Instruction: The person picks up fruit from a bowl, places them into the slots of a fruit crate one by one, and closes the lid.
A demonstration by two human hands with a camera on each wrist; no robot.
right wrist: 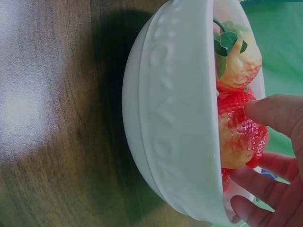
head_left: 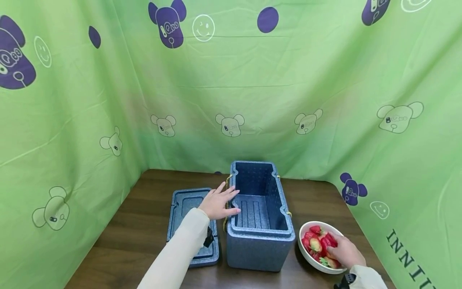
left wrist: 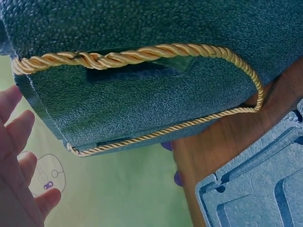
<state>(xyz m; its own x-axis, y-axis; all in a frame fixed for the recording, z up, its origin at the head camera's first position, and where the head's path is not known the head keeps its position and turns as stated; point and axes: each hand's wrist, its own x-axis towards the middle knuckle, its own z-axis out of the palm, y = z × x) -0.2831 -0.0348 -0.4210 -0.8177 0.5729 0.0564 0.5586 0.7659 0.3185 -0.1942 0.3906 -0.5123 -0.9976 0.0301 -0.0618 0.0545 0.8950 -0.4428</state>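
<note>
Strawberry [right wrist: 236, 137] sitting in white bowl [right wrist: 177, 109], right hand [head_left: 345, 251] pinching it with fingers: picking step, seemingly. Lifting would be calling for steady grip. Left hand [head_left: 218, 202] hovering at side rim of foam box [head_left: 258, 252], fingers wide.

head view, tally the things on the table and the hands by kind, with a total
Box: 1
Lid: 1
Bowl: 1
Hands (left hand, right hand): 2
Strawberries: several, overlapping, exact count can't be told
Total without strawberries: 5
</note>
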